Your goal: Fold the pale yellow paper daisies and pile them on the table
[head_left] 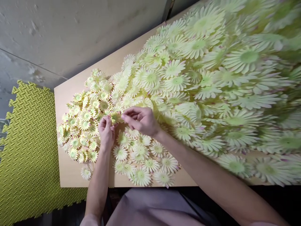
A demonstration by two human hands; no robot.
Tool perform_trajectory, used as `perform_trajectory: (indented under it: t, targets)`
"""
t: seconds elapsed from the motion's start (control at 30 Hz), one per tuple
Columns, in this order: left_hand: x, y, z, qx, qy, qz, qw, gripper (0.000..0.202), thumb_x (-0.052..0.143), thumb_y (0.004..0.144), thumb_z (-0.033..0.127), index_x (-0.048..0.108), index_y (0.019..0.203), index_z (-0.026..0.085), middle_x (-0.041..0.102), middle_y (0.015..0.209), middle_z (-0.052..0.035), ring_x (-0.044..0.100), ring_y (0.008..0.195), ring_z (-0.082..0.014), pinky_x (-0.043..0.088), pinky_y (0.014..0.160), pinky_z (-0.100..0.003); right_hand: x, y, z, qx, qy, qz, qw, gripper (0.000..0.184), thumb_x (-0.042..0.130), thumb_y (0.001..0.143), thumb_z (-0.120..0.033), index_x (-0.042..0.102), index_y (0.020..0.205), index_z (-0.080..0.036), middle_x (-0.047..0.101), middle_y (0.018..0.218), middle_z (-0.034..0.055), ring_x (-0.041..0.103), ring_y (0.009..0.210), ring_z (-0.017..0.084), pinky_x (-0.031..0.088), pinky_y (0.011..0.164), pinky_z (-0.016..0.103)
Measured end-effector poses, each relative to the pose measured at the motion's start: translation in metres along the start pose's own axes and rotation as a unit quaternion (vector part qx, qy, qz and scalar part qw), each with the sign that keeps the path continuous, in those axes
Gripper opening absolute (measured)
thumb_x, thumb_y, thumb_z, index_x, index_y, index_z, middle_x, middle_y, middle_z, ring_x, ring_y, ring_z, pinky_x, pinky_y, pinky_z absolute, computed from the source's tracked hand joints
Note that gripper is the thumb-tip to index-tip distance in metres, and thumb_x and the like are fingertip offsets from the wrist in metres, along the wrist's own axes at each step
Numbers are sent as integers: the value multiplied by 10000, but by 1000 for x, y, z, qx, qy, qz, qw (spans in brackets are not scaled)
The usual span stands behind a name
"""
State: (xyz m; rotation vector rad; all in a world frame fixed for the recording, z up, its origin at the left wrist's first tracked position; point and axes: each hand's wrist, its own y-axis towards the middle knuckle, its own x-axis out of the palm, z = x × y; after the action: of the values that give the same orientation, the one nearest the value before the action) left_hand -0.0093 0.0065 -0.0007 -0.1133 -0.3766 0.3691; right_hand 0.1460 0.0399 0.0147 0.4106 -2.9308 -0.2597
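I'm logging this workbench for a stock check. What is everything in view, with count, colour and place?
table: one, light wood, centre
flowers: too many to count, pale yellow-green, heaped across the table
held flower: one, pale yellow, centre-left, over the heap
foam mat: one, yellow-green, left
concrete surface: one, grey, top left
garment: one, pale pink, bottom edge
left hand: one, bare, pinching the held flower
right hand: one, bare, pinching the held flower

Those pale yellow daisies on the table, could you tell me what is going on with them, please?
A person pinches one small pale yellow artificial daisy between the left hand and the right hand, above the light wooden table. Heaps of similar flowers cover most of it; a green foam mat lies beside it.
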Motion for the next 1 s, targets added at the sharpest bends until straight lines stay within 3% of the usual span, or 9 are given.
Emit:
perform_trajectory:
  t: [0.07, 0.2, 0.53, 0.73, 0.9, 0.97, 1.0]
  targets:
    - [0, -1, 0, -6, 5, -6, 1000, 439, 808, 706, 459, 481, 657, 169, 402, 628, 73, 378, 503, -21, 441, 515, -136, 6, -3, 1, 5, -12, -38, 999, 177, 739, 778, -322, 715, 817, -151, 708, 685, 35, 623, 516, 117, 514, 432, 241]
    - [1, -2, 0, -9, 10, -16, 1000, 448, 781, 739, 457, 451, 649, 168, 358, 613, 81, 299, 449, -8, 347, 423, -129, 12, -5, 5, 16, -39, -56, 998, 182, 726, 785, -292, 732, 859, -126, 742, 735, 64, 651, 559, 127, 539, 479, 245]
    - [0, -3, -2, -2, 20, -23, 1000, 409, 770, 757, 451, 486, 674, 168, 423, 650, 72, 348, 472, -6, 417, 496, -134, 12, -4, 8, 26, -32, -52, 998, 126, 671, 799, -254, 700, 824, -133, 697, 666, 37, 628, 512, 121, 526, 455, 238]
    - [-1, -3, -6, 23, 67, -25, 997, 385, 741, 781, 473, 523, 692, 168, 421, 641, 65, 333, 488, -20, 368, 462, -128, 6, -2, 4, -23, -98, 87, 991, 91, 650, 808, -248, 651, 764, -168, 656, 620, 26, 578, 467, 106, 480, 396, 226]
    - [2, -3, -1, 15, 28, -14, 999, 421, 781, 727, 491, 507, 676, 175, 409, 665, 62, 356, 508, -28, 414, 479, -134, -8, 5, 0, -34, -44, 281, 958, 158, 591, 907, -350, 626, 902, -196, 640, 673, 22, 518, 394, 83, 402, 321, 237]
    - [2, -2, 0, 11, 19, -14, 1000, 429, 793, 715, 483, 498, 668, 175, 403, 667, 62, 361, 506, -26, 420, 475, -136, -9, 6, -1, -41, -40, 298, 953, 180, 604, 903, -367, 627, 944, -194, 641, 668, 15, 503, 374, 77, 373, 307, 238]
    - [2, -2, 0, 8, 16, -16, 1000, 426, 795, 717, 474, 495, 668, 175, 397, 663, 65, 350, 496, -23, 419, 470, -136, -8, 6, -1, -46, -42, 270, 961, 175, 619, 890, -360, 636, 930, -190, 645, 656, 15, 510, 379, 80, 373, 307, 236]
